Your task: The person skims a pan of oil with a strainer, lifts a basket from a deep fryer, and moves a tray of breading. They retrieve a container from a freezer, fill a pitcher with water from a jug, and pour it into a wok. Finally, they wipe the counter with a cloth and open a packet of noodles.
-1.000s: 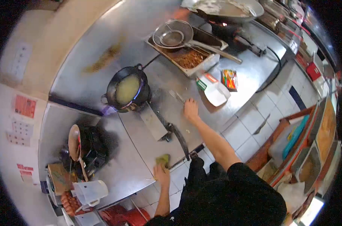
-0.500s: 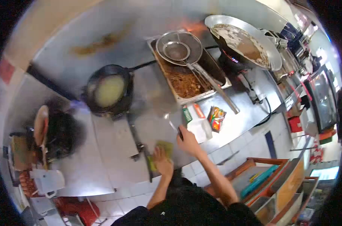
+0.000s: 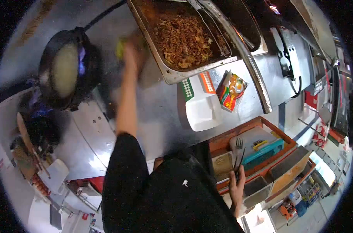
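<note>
My left hand [image 3: 134,54], blurred by motion, presses a yellow-green cloth [image 3: 121,47] to the steel counter [image 3: 153,108], between the black wok [image 3: 48,66] and a deep metal tray [image 3: 165,74] of browned fried bits [image 3: 184,39]. My right hand [image 3: 237,184] is low on the right, its fingers closed around the handle of a fork [image 3: 239,144]. The tines point up, and a thin dark stick-like piece shows beside it. That hand is above the wooden-framed drawer [image 3: 258,124].
A white paper food tray [image 3: 203,110] and a noodle packet [image 3: 233,91] lie near the counter's front edge. A long perforated metal handle [image 3: 258,77] juts over that edge. At left, blue flame burns under the wok, with pale liquid [image 3: 66,70] inside. A turquoise item [image 3: 266,153] lies in the drawer.
My left hand has moved away from me across the counter with the cloth. My right hand has gone from beside the paper tray to the drawer. The view has shifted closer.
</note>
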{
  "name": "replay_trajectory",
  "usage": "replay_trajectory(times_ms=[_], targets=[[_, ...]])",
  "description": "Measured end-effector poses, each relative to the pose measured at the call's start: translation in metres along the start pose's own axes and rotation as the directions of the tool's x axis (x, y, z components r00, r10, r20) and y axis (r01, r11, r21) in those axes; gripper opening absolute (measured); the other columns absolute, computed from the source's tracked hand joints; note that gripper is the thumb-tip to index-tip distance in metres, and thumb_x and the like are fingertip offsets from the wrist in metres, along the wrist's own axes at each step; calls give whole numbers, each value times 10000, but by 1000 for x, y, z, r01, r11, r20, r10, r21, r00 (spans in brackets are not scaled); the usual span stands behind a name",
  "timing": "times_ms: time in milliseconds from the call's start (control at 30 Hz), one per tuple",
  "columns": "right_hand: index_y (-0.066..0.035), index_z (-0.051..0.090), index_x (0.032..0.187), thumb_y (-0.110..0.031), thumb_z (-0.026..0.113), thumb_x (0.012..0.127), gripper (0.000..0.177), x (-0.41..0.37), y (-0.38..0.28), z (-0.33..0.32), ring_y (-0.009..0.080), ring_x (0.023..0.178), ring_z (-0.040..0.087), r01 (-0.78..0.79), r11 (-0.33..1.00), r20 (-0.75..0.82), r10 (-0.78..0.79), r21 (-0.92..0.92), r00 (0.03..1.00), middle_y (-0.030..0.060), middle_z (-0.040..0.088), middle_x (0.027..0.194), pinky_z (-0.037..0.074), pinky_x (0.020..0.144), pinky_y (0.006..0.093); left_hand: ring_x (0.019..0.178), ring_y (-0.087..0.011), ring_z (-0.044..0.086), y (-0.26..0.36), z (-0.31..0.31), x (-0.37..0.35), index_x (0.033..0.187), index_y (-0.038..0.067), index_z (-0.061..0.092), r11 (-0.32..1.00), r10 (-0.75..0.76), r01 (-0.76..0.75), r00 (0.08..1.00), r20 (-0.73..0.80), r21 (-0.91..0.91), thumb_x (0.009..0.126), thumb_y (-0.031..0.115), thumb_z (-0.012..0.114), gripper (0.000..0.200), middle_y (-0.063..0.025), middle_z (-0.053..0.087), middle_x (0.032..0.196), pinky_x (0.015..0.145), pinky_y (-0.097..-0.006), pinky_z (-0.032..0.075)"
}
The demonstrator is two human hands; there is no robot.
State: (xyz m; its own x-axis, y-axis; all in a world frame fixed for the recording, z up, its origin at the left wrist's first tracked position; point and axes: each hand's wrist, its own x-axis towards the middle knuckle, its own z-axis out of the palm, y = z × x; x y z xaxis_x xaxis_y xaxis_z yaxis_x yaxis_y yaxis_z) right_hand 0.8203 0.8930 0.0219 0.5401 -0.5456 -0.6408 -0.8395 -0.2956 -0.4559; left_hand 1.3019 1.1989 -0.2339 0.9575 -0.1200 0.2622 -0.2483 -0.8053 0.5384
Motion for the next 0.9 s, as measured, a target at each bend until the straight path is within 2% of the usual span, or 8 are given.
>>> replay_trajectory(times_ms=[200,267,433,533,667,700,767,900], targets=[[65,400,1304,-252,544,925,515,40,16,-11,339,1214,432,171,985,83,-172,16,982,250,447,1309,314,1030,377,1167,-289,516,133,-99,-246,1101,73,633,970,171,-99,928,330,-224,760,-16,499,378,-146,612,1137,1072,-396,317],[78,413,1281,-240,546,917,501,59,26,-14,364,1170,464,214,977,192,-215,25,958,261,494,1247,333,1011,383,1155,-284,521,109,-105,-237,1139,86,616,985,145,-168,938,315,46,788,-12,471,393,-151,601,1147,1046,-345,348],[76,453,1218,-199,540,900,429,69,49,-50,380,1039,528,189,982,285,-185,12,940,273,556,1093,396,913,397,1053,-357,544,17,-61,-120,1162,20,559,917,-169,282,915,-366,283,818,143,571,366,-169,582,1171,864,-474,443],[79,460,1179,-188,556,877,415,80,105,-57,375,887,576,476,876,3,-478,75,878,255,589,960,442,794,381,1130,-353,509,86,-35,-195,1185,20,555,989,55,-34,988,-143,147,822,112,554,375,-170,561,1220,973,-444,387],[74,482,1122,-170,558,876,355,96,145,-84,332,807,557,390,912,-9,-392,125,920,207,584,880,442,753,384,1186,-371,475,186,-95,-324,1168,6,570,991,133,-135,974,185,-3,767,72,507,411,-199,550,1230,1056,-454,295],[69,496,1067,-163,554,878,305,97,155,-78,298,762,544,432,889,-106,-420,152,901,182,575,834,439,727,384,1186,-371,475,170,-95,-315,1168,6,570,989,139,-144,973,184,16,767,72,507,411,-199,550,1230,1056,-454,295],[12,460,873,-137,545,887,171,99,130,-89,168,658,469,440,852,-121,-424,284,898,70,496,714,406,610,306,1182,-372,475,124,-91,-288,1176,1,565,988,-116,134,969,-218,70,752,72,515,432,-210,543,1233,1065,-448,286],[-32,440,833,-103,530,898,132,150,105,-73,104,598,434,368,746,-91,-385,555,918,10,451,669,372,538,252,1164,-379,484,183,-57,-254,1181,-4,558,960,-262,274,950,-168,53,750,81,517,441,-217,550,1214,1060,-437,298]])
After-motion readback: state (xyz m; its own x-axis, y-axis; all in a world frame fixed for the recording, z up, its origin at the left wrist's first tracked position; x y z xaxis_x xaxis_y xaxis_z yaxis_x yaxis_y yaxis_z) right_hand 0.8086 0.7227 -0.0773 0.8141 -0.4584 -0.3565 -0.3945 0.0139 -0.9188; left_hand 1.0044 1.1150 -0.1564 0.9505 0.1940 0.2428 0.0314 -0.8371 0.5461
